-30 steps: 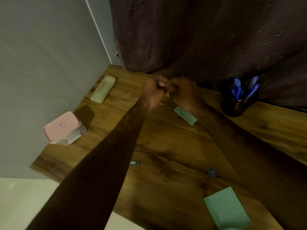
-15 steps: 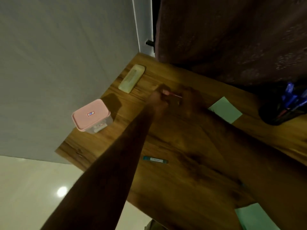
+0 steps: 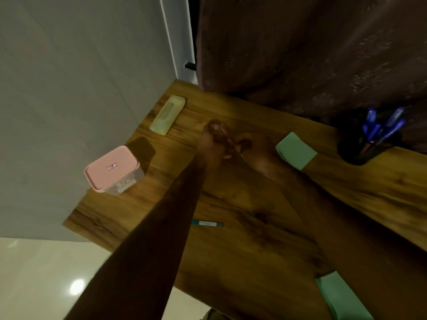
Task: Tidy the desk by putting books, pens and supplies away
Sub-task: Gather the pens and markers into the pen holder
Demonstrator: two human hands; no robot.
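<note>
Wooden desk (image 3: 254, 204) against a grey wall: near its far middle the left hand (image 3: 213, 144) grips a thin pink pen (image 3: 223, 131), and the right hand (image 3: 258, 153) pinches its lower end. A teal pen (image 3: 206, 224) lies nearer, well apart.

Dark brown curtain (image 3: 312, 54) with a faint mottled pattern hangs in folds and fills the upper right. Just left of the curtain, a narrow white vertical frame strip (image 3: 175, 31) runs along its edge. A small black peg (image 3: 190, 65) sticks out at the curtain's left edge. Further left of the curtain is a plain grey wall (image 3: 80, 77). Well below-left of the curtain is a glossy cream floor (image 3: 34, 273) with one round light glare (image 3: 77, 287).
</note>
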